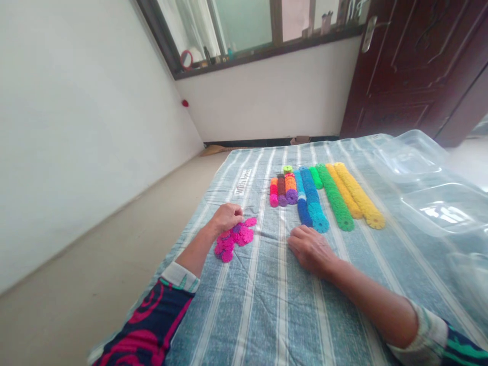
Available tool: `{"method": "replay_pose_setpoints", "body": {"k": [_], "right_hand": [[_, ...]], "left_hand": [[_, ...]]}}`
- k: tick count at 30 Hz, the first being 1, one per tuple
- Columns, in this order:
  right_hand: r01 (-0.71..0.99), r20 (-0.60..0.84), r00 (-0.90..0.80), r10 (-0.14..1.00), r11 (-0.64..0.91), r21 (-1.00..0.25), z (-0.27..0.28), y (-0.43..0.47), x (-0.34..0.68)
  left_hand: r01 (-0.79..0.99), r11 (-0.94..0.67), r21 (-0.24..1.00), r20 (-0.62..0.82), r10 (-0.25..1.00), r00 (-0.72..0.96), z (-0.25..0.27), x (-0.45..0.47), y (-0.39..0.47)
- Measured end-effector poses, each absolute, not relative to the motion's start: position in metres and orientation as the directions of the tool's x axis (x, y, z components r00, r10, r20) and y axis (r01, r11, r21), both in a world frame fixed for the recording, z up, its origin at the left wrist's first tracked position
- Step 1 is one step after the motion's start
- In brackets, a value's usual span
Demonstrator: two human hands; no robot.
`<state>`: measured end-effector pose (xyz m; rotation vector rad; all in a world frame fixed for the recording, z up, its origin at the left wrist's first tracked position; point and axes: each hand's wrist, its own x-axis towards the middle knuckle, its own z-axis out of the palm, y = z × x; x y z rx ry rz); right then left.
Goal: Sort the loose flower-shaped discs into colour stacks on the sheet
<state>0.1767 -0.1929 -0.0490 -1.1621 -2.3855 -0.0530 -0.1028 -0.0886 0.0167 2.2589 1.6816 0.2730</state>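
Observation:
My left hand [227, 217] is closed in a pinch at the upper edge of a loose pile of pink notched discs [242, 235]. Whatever its fingertips hold is hidden. A purple disc [237, 228] shows among the pink ones. My right hand [309, 248] rests on the cloth with its fingers curled in, just below the near end of the blue disc row [313, 203]; the inside of this hand cannot be seen. Beyond it, similar discs lie in overlapping rows sorted by colour: a green row [335, 201], yellow rows [358, 195] and a short orange and purple row [290, 188].
A striped grey-blue cloth [263, 305] covers the table. Clear plastic containers [444, 208] stand along the right side. Printed lettering [243, 183] marks the cloth at the far left. Behind are a window ledge [267, 53] and a dark red door [419, 66].

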Motion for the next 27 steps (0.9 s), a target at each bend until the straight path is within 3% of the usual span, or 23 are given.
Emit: {"method": "replay_pose_setpoints", "body": {"k": [9,21,27], "right_hand": [[0.739,0.488,-0.517,0.703,0.654,-0.160,-0.052,-0.193,0.178],[0.746,0.426,-0.533,0.731,0.643,-0.171,-0.049,-0.192,0.176],[0.750,0.428,-0.527,0.734,0.638,-0.171,-0.049,-0.191,0.176]], "left_hand": [[0.895,-0.259,0.363,-0.087,0.947,0.309,0.011,-0.089,-0.095],[0.756,-0.141,0.639,-0.088,0.963,0.254,0.015,-0.093,-0.087],[0.698,-0.193,0.690,0.010,0.966,0.258,0.014,-0.069,-0.079]]}}
